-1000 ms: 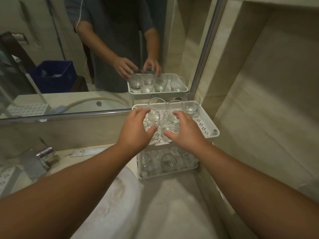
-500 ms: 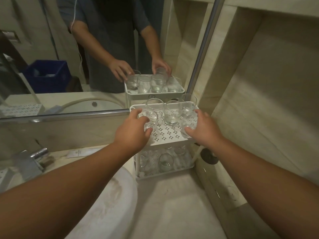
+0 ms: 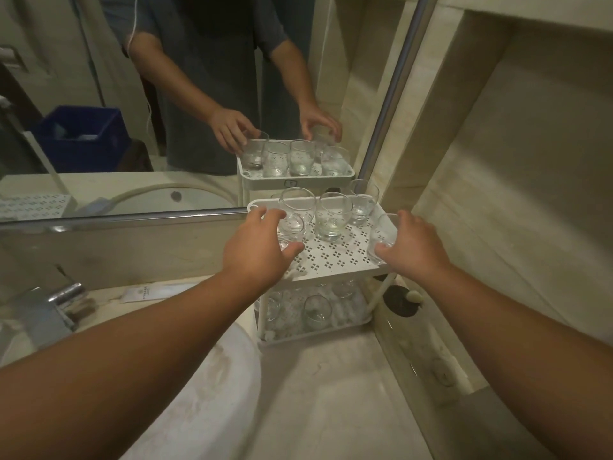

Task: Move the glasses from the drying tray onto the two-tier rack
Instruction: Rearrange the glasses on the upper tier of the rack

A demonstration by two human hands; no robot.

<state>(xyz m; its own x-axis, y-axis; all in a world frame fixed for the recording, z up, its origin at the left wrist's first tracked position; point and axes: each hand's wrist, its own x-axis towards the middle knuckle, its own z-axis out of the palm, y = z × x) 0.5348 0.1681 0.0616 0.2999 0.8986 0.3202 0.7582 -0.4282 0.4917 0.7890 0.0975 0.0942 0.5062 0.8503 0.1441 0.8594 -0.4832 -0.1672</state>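
The white two-tier rack stands in the counter's corner against the mirror. Three clear glasses stand upright along the back of its perforated top shelf: one on the left, one in the middle and one on the right. My left hand wraps a glass at the shelf's left side. My right hand grips another glass at the shelf's front right corner. Several more glasses sit on the lower tier, partly hidden by the shelf above.
A white sink basin lies at the lower left, with a chrome tap and a small card behind it. The mirror rises behind the rack. A stone wall closes the right side, and a dark round object lies at its base.
My hands have spread apart on the top shelf. The right hand carried its glass from the shelf's middle to the front right corner, and the left hand shifted slightly left with its glass.
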